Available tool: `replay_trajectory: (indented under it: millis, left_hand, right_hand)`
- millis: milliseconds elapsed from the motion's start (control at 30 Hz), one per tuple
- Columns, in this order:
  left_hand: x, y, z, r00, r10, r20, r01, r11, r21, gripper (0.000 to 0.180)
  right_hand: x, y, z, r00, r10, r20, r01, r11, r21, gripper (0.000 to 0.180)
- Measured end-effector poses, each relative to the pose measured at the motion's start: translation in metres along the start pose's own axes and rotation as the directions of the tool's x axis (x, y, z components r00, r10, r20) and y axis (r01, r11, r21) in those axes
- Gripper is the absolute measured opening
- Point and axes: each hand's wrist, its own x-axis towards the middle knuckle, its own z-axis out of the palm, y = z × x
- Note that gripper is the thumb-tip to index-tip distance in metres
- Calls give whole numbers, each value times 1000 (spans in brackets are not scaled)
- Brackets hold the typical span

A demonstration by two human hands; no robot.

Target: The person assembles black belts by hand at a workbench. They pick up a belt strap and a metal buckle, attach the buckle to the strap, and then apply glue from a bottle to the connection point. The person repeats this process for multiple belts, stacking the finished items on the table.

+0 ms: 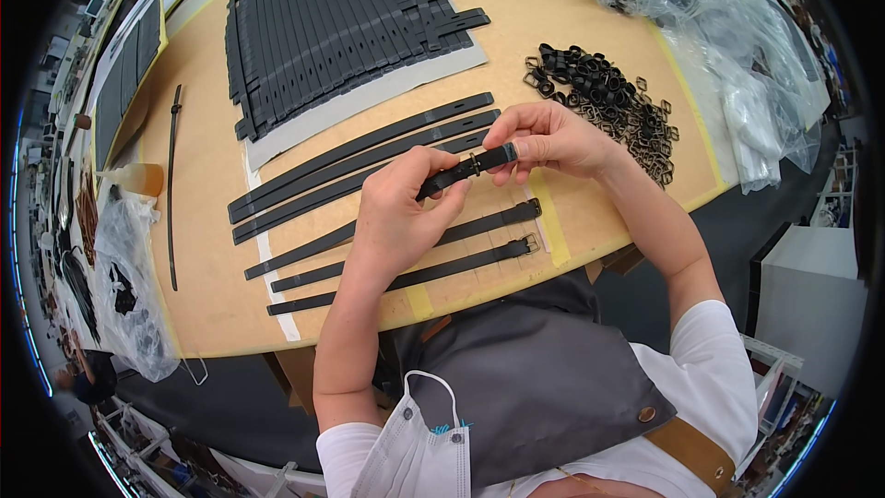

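Between my two hands a black belt strap [501, 156] is held above the table, its end tilted up to the right. A dark metal buckle [476, 164] sits across it, in the gap between the hands. My left hand [398, 207] pinches the strap just left of the buckle, thumb below and fingers above. The end right of the buckle is gripped by my right hand [558, 143] with thumb and fingers. Nearer me lie two straps with buckles at their right ends, one of them the front strap [415, 275]. Beyond my hands, several plain straps [369, 155] lie side by side.
A large row of black straps [323, 37] rests on a pale sheet farther back. Loose buckles and black loops [604, 106] are heaped at the right, near clear plastic bags [737, 46]. Leftward are a thin black rod [173, 194] and a container of amber liquid [138, 179].
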Motion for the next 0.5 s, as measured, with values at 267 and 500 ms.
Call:
replay_trajectory:
  millis: [267,500]
  left_hand:
    - [-6,-9,17,992,119,32,-120,992,30,19]
    - [-3,-11,22,991,126,39,-127,991,42,24]
  right_hand:
    - [7,1,25,982,184,-45,-189,958,-215,32]
    - [7,14,36,987,78,-142,-116,951,-286,17]
